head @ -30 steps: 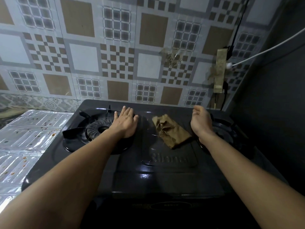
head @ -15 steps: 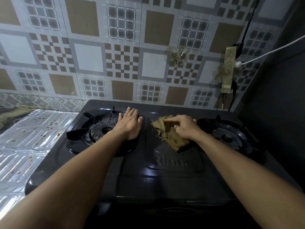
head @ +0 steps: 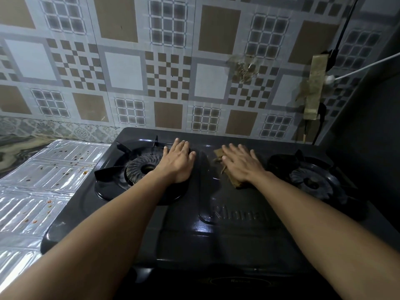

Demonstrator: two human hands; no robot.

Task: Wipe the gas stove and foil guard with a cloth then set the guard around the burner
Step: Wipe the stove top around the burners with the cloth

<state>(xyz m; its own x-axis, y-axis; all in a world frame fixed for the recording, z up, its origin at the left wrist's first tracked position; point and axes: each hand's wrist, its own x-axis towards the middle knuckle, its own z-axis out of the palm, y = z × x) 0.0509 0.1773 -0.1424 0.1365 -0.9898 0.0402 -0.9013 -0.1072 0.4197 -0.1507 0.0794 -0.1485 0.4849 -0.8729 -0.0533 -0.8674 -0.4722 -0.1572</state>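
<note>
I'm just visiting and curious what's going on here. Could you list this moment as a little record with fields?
place: black gas stove against a tiled wall
left hand: flat, fingers straight, resting on the stove beside the left burner
right hand: flat, pressing the brown cloth onto the stove's middle
right burner: uncovered
foil guard: lying flat left of the stove, spotted with stains

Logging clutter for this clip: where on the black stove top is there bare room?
The black gas stove lies bare in front, below the embossed panel, between both forearms. Crowded: the centre, where the right hand presses the brown cloth, and the left burner, partly under the left hand.
</note>
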